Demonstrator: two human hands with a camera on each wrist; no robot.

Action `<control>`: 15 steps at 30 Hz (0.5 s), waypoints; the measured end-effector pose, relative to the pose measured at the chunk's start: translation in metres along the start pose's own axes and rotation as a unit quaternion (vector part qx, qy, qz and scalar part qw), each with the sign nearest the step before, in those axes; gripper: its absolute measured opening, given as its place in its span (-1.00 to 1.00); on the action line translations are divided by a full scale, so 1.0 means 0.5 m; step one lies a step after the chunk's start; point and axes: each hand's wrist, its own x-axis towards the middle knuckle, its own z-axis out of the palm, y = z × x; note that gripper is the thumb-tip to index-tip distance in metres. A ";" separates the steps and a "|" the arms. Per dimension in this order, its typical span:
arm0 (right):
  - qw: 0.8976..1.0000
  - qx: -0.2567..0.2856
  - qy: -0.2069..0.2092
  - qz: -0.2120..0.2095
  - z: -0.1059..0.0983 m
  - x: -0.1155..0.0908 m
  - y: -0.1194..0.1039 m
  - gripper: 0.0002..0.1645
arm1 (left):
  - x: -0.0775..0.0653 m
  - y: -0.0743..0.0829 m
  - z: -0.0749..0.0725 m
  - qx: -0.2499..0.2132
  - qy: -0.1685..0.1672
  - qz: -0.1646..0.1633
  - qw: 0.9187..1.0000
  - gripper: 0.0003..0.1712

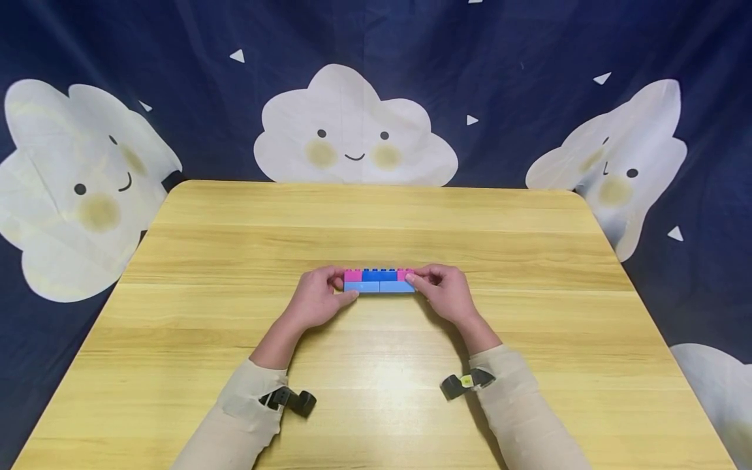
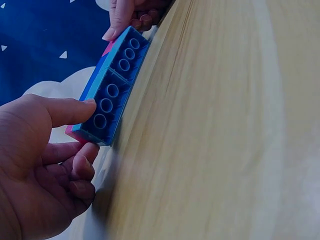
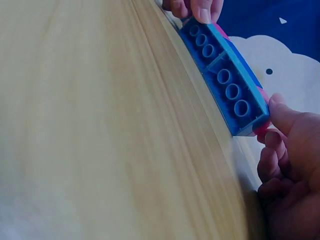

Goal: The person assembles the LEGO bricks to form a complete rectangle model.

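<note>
A joined block of toy building bricks (image 1: 379, 277) is held between both hands above the wooden table. Two light blue bricks (image 1: 361, 287) lie end to end along its bottom row. On top of them sit a dark blue brick (image 1: 379, 276) in the middle and a pink brick at each end, studs up. My left hand (image 1: 320, 297) pinches the left end, thumb near the lower edge. My right hand (image 1: 444, 290) pinches the right end, its thumb on the pink brick (image 1: 403, 276). Both wrist views show the hollow underside (image 2: 106, 105) with round tubes.
The wooden table (image 1: 376, 222) reaches out to a rounded far edge. Behind it hangs a dark blue curtain (image 1: 499, 52) printed with white smiling clouds and small triangles. A small black camera (image 1: 302, 403) is strapped to each sleeved wrist.
</note>
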 end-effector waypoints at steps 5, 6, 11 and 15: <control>1.000 0.010 -0.010 0.012 0.000 0.004 -0.002 -0.74 | 0.000 0.001 0.000 -0.001 0.007 0.000 1.000 -0.54; 1.000 0.013 -0.015 0.015 0.000 0.004 -0.004 -0.74 | 0.000 0.002 0.000 -0.002 0.009 -0.002 1.000 -0.55; 0.999 0.006 -0.034 0.020 -0.002 0.007 -0.009 -0.74 | 0.002 0.003 0.002 0.000 0.021 -0.012 1.000 -0.58; 0.999 -0.010 -0.039 0.025 -0.001 0.010 -0.013 -0.71 | 0.005 0.002 0.004 0.000 0.027 -0.021 0.999 -0.57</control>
